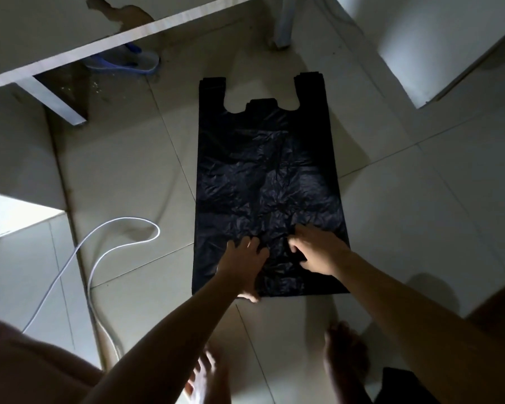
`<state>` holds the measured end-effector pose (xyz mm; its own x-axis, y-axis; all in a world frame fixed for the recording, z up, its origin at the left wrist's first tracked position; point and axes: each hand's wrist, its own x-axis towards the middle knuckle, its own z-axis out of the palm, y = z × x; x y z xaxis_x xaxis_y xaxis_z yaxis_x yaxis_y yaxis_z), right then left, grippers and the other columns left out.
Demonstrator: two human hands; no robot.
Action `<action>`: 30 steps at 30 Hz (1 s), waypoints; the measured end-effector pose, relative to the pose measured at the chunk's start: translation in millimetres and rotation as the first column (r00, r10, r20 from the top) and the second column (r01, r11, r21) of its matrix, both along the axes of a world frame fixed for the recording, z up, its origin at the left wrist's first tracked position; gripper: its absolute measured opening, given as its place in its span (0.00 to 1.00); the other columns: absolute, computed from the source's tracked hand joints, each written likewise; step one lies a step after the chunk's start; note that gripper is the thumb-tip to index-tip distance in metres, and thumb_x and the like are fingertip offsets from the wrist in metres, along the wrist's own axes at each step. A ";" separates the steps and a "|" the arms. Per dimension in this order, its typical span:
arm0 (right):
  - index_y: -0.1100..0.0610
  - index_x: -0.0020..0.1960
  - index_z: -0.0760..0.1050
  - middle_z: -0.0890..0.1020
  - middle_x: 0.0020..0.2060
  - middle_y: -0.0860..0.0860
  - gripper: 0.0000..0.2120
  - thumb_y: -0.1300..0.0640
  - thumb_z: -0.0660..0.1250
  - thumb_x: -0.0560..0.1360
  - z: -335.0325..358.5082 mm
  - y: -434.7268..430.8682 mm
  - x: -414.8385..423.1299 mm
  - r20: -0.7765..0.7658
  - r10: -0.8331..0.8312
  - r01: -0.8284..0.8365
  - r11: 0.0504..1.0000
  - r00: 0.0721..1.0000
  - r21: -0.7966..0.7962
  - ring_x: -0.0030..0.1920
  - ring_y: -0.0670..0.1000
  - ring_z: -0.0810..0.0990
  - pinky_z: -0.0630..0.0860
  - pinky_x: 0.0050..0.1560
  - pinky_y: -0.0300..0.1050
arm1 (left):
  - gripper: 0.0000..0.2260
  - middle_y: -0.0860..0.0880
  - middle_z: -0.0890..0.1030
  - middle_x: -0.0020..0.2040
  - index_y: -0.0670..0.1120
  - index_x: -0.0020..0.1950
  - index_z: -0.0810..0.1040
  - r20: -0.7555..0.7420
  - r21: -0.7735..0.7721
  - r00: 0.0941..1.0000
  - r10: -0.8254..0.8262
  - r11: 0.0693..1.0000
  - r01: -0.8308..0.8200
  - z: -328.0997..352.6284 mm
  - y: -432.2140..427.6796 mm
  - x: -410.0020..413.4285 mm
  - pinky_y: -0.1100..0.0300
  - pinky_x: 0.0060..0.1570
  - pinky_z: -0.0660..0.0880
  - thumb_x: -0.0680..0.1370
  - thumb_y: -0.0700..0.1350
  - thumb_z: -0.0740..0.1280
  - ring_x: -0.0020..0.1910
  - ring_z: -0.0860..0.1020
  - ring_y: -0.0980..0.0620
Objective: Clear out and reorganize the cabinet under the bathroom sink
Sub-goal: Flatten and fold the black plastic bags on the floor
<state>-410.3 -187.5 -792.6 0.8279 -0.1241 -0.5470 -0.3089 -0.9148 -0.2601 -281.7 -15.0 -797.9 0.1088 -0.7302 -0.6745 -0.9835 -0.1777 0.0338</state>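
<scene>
Head view, straight down, and the light is dim. The black plastic bag [268, 170] lies flat on the tiled floor [420, 214], spread full length. Its two handle loops are at the far end and its bottom edge is toward me. The plastic is crinkled through the middle.

My left hand [242, 266] rests on the near end of the bag, left of its centre line. The fingers are spread and fairly straight, palm down on the plastic, thumb out by the bottom edge. That grip is open: pressing, holding nothing.

My right hand [315, 252] is on the same near end, right of centre, close beside the left but not touching it. Its fingers are bent down onto the plastic with the thumb drawn in toward them. Whether that grip has a fold pinched or only presses, I cannot tell in this light.

Now around the bag. To its left, a white cord [123, 218] loops across the floor. Beyond its far-left corner, a blue slipper [123, 61] sits half under a white board [99, 45] that slants across the top left. Beyond the handles, a white post [283, 21] stands on the floor. On my side of the bottom edge are my bare feet [344, 354], on the tiles and apart from the plastic.
</scene>
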 end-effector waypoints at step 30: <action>0.58 0.64 0.71 0.68 0.65 0.58 0.18 0.49 0.63 0.79 9.9 27.0 -15.3 -0.021 0.021 -0.023 0.996 1.000 -0.087 0.65 0.62 0.66 0.74 0.62 0.56 | 0.40 0.46 0.63 0.70 0.49 0.73 0.64 -0.030 -0.071 0.996 0.088 0.993 -0.090 15.0 12.1 22.8 0.42 0.66 0.68 0.67 0.68 0.69 0.69 0.64 0.43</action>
<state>-425.7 -160.5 -782.8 0.8200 -0.1539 -0.5512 -0.2926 -0.9405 -0.1728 -258.9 -2.9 -782.9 0.1579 -0.7656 -0.6237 -0.9624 -0.2606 0.0763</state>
